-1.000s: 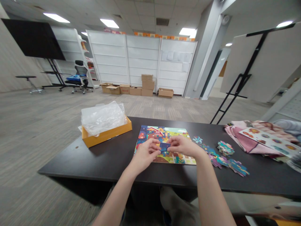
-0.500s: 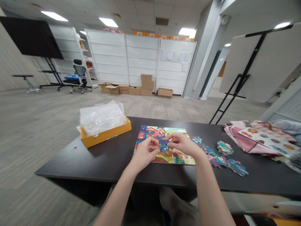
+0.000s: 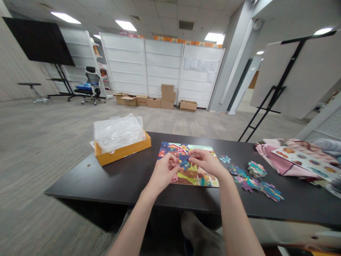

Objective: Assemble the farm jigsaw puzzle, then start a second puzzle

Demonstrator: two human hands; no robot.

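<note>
A colourful puzzle board (image 3: 188, 175) with a red barn picture lies on the dark table. Above its middle, a blue puzzle piece (image 3: 184, 161) is between my two hands. My left hand (image 3: 165, 169) has its thumb and fingers pinched at the piece's left side. At the piece's right edge, my right hand (image 3: 204, 161) grips with thumb and forefinger. My hands hide parts of the board. To the right lie loose puzzle pieces (image 3: 237, 170) and a small stack of pieces (image 3: 257, 169).
A yellow box (image 3: 125, 149) holding clear plastic wrap (image 3: 117, 131) stands at the table's left. Pink cloth (image 3: 271, 160) and a sticker sheet (image 3: 306, 163) lie at the right. The table's front edge (image 3: 106, 200) runs close to my forearms.
The view has shifted slightly, so the scene sits a little further right. My hands stay around the blue piece, with my right hand slightly closer to my left.
</note>
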